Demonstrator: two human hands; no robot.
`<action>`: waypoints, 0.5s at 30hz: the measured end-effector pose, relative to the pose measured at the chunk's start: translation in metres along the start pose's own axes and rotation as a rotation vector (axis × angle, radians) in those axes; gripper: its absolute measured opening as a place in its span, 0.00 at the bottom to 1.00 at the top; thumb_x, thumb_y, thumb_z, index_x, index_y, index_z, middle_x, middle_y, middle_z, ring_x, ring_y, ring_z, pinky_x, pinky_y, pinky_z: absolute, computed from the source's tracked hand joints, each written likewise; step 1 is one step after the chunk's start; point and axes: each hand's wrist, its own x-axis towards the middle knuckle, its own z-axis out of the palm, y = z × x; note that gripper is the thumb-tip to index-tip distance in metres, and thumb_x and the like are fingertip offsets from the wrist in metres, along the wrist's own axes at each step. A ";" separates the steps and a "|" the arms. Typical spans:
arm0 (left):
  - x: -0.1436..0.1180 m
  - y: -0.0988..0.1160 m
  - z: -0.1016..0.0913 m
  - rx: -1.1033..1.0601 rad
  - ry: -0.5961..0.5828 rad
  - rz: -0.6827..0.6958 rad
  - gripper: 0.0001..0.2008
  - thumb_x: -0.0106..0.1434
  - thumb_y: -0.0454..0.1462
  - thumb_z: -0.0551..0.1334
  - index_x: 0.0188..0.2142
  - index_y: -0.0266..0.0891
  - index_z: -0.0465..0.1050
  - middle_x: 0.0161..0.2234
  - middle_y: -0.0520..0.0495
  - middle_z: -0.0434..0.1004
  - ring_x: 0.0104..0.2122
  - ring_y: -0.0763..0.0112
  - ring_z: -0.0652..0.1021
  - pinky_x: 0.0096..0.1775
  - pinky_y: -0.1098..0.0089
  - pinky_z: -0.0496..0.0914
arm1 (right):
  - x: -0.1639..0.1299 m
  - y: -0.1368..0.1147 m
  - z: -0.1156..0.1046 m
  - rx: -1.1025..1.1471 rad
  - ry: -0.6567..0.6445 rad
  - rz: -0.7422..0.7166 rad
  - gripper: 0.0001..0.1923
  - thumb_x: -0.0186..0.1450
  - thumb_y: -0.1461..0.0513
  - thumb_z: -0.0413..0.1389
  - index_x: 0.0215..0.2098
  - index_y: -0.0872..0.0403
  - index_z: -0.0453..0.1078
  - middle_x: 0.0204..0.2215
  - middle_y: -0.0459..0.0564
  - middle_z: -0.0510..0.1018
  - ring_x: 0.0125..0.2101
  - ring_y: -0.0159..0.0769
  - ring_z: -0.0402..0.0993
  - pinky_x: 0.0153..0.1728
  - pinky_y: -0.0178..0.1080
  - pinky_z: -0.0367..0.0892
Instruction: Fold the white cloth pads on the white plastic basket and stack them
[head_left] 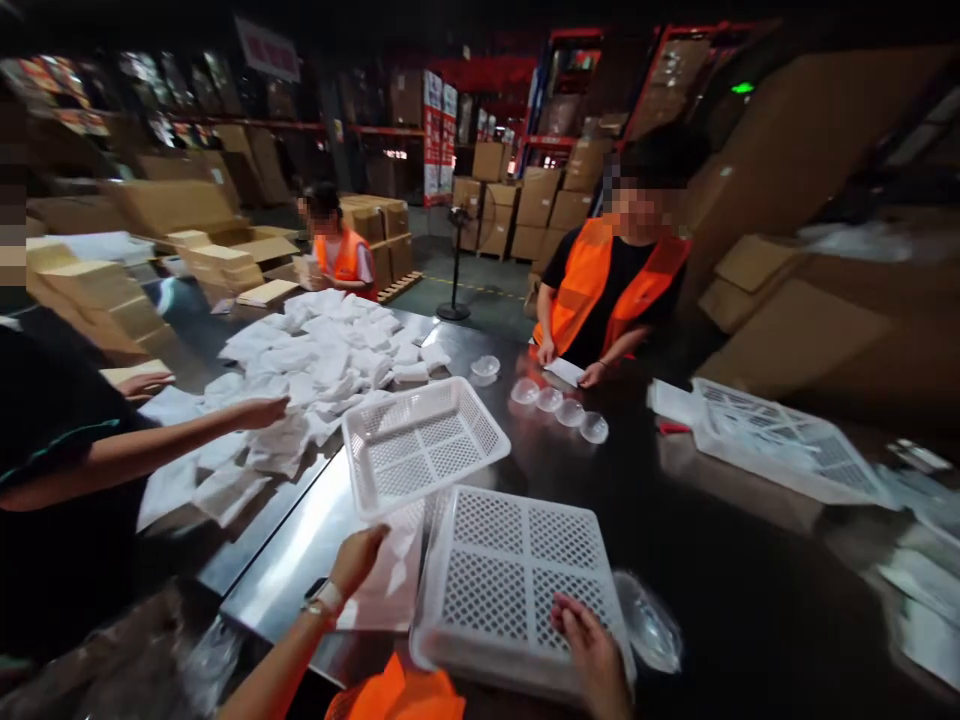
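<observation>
My left hand (pixel 358 562), wearing a white band at the wrist, is closed in a pinch beside the open white plastic basket (pixel 352 470). Below that hand lies a pale pinkish sheet or bag (pixel 386 590); whether the fingers hold anything is hidden. My right hand (pixel 589 640) is over an upturned white basket (pixel 526 585) with a lattice bottom, its fingers bent and pressed together. What it holds, if anything, cannot be made out. Just right of the upturned basket rests clear plastic ware (pixel 651 622), apparently stacked bowls.
White packets (pixel 315 350) are heaped at the left, where a co-worker's arm (pixel 202 435) reaches in. Across the metal table, a person in an orange vest (pixel 592 290) holds a white packet behind several clear bowls (pixel 570 412). Another basket (pixel 787 435) stands at right.
</observation>
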 end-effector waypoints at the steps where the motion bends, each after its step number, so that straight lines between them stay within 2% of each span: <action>1: 0.005 0.002 -0.010 -0.026 0.047 -0.013 0.18 0.64 0.34 0.50 0.42 0.40 0.79 0.36 0.43 0.85 0.36 0.60 0.84 0.40 0.64 0.76 | 0.009 0.002 -0.018 -0.059 0.116 -0.042 0.25 0.48 0.43 0.59 0.34 0.52 0.79 0.34 0.58 0.84 0.38 0.57 0.81 0.44 0.53 0.76; 3: 0.015 0.012 -0.028 -0.079 0.144 -0.014 0.19 0.64 0.36 0.49 0.44 0.38 0.78 0.33 0.43 0.85 0.31 0.61 0.83 0.36 0.65 0.77 | 0.025 0.008 -0.055 -0.208 0.339 -0.077 0.23 0.50 0.46 0.54 0.32 0.54 0.77 0.36 0.61 0.83 0.41 0.59 0.80 0.48 0.56 0.73; 4: 0.021 0.021 -0.035 -0.110 0.194 0.011 0.19 0.64 0.37 0.49 0.46 0.36 0.77 0.31 0.44 0.84 0.29 0.61 0.83 0.33 0.65 0.76 | 0.033 0.012 -0.071 -0.275 0.405 -0.066 0.22 0.50 0.48 0.52 0.31 0.54 0.75 0.37 0.63 0.82 0.43 0.60 0.79 0.50 0.57 0.71; 7: 0.031 0.062 -0.042 -0.190 0.394 0.125 0.19 0.65 0.37 0.50 0.48 0.34 0.76 0.32 0.43 0.84 0.27 0.61 0.82 0.29 0.65 0.76 | 0.052 0.024 -0.103 -0.382 0.494 0.008 0.17 0.50 0.53 0.52 0.31 0.54 0.73 0.40 0.62 0.80 0.50 0.58 0.75 0.56 0.56 0.66; 9: 0.031 0.098 -0.034 -0.187 0.418 0.261 0.18 0.66 0.36 0.50 0.48 0.34 0.76 0.39 0.40 0.85 0.33 0.58 0.84 0.34 0.62 0.78 | 0.063 0.033 -0.110 -0.384 0.533 0.056 0.17 0.50 0.55 0.54 0.34 0.55 0.73 0.44 0.61 0.79 0.54 0.57 0.71 0.59 0.53 0.63; 10: 0.028 0.117 -0.027 -0.174 0.369 0.337 0.18 0.67 0.35 0.50 0.48 0.35 0.76 0.43 0.39 0.84 0.37 0.58 0.84 0.38 0.61 0.78 | 0.067 0.037 -0.110 -0.375 0.553 0.081 0.19 0.49 0.56 0.56 0.36 0.56 0.73 0.45 0.61 0.79 0.56 0.57 0.70 0.58 0.52 0.63; 12: 0.021 0.150 -0.009 -0.130 0.141 0.488 0.20 0.67 0.32 0.49 0.50 0.36 0.76 0.47 0.39 0.83 0.45 0.57 0.83 0.46 0.60 0.77 | 0.073 0.045 -0.108 -0.346 0.564 0.135 0.21 0.50 0.56 0.58 0.39 0.59 0.73 0.43 0.59 0.79 0.55 0.57 0.70 0.55 0.49 0.66; 14: 0.012 0.174 0.013 -0.084 -0.096 0.586 0.21 0.66 0.28 0.49 0.51 0.37 0.75 0.48 0.40 0.83 0.47 0.57 0.82 0.49 0.59 0.76 | 0.075 0.053 -0.105 -0.295 0.543 0.187 0.20 0.50 0.55 0.59 0.38 0.59 0.72 0.35 0.55 0.80 0.48 0.55 0.76 0.47 0.46 0.71; 15: 0.008 0.180 0.023 -0.065 -0.178 0.613 0.21 0.64 0.27 0.50 0.51 0.37 0.76 0.48 0.40 0.83 0.48 0.57 0.81 0.50 0.58 0.76 | 0.073 0.057 -0.104 -0.262 0.522 0.208 0.19 0.49 0.55 0.60 0.35 0.58 0.72 0.29 0.52 0.79 0.42 0.53 0.78 0.42 0.46 0.73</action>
